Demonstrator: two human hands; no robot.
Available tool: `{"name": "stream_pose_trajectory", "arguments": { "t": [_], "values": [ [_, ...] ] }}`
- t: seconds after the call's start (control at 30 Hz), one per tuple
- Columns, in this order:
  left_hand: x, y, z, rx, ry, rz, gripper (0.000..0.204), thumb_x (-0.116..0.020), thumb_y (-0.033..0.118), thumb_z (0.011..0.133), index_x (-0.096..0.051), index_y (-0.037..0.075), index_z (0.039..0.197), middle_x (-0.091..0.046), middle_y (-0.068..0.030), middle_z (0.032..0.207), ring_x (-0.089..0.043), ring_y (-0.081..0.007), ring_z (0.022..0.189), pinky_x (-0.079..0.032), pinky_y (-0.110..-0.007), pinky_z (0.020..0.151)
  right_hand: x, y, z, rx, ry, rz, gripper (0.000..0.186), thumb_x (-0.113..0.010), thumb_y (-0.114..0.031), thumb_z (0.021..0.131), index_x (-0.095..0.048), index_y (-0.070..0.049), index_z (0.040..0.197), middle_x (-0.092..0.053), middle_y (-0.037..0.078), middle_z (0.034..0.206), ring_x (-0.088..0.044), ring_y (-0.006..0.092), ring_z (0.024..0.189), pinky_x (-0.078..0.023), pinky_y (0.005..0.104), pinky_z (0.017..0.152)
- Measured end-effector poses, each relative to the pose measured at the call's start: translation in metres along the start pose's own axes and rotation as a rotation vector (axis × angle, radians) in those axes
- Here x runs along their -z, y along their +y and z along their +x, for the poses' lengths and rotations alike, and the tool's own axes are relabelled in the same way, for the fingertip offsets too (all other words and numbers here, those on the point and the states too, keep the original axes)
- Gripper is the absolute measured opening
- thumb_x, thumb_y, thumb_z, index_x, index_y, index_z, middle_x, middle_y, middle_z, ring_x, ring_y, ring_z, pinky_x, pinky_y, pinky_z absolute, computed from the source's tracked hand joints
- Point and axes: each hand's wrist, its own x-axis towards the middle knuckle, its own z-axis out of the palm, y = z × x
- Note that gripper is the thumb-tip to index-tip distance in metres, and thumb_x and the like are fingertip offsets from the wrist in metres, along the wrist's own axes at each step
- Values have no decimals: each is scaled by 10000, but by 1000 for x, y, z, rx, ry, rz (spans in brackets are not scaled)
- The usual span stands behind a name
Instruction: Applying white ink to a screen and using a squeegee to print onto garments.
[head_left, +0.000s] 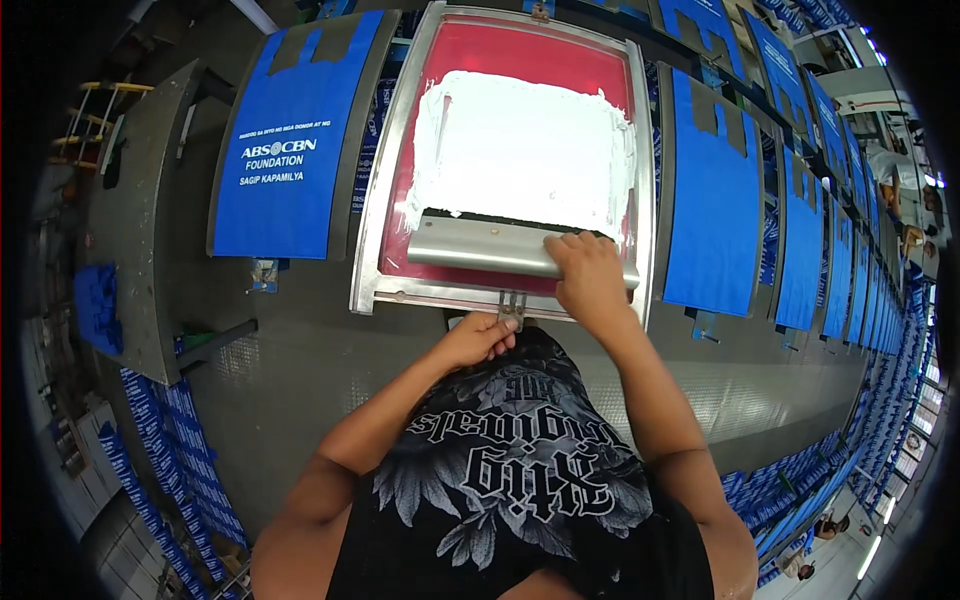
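Observation:
A metal screen frame (368, 240) with red mesh (475, 50) lies before me, a thick white paste (525, 145) spread over much of the mesh. My right hand (583, 280) is closed on a long silver squeegee (480, 250) lying across the lower part of the mesh, just below the paste. My left hand (485, 338) grips a small metal clamp bracket (511, 308) at the middle of the frame's front edge, thumb on it.
Boards with blue printed fabric pieces (270, 200) flank the frame, continuing in a row (715, 230) to the right. A grey table (140, 200) stands left. Stacked blue printed material (170, 460) lines the lower sides. People (798, 562) are at the far right.

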Motion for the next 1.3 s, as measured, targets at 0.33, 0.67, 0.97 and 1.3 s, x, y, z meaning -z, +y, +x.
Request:
{"name": "stream_pose_trajectory", "arguments": {
  "t": [0.33,0.67,0.97,1.3],
  "values": [
    [-6,-24,12,182,258,202,563,-476,518,897,-612,22,667,-548,-46,563,-513,-127,495,-416,-277,470,12,102,3,-214,-90,173,368,-710,-176,664,-647,-70,1010,-657,130,937,-592,288,961,-381,415,951],
    [140,56,-4,-198,1493,951,420,-510,401,894,-622,25,1046,-639,-207,946,-603,-359,886,-467,-401,773,-45,150,37,-319,65,1087,287,-743,-148,676,-680,6,910,-652,38,774,-565,109,723,-434,255,696],
    [150,29,21,-358,1027,272,389,-487,249,949,-526,-9,1238,-636,-116,1072,-572,-150,976,-426,-274,865,-57,169,18,-482,160,1285,269,-721,-88,669,-677,-2,920,-635,43,780,-564,120,719,-439,259,684],
    [71,-23,169,-457,805,183,483,-522,343,937,-528,-53,1213,-610,-144,1116,-538,-174,1044,-403,-285,908,-96,278,-76,-624,376,1238,291,-676,-33,630,-677,21,916,-668,80,840,-589,146,797,-425,271,782]
  ]
}}
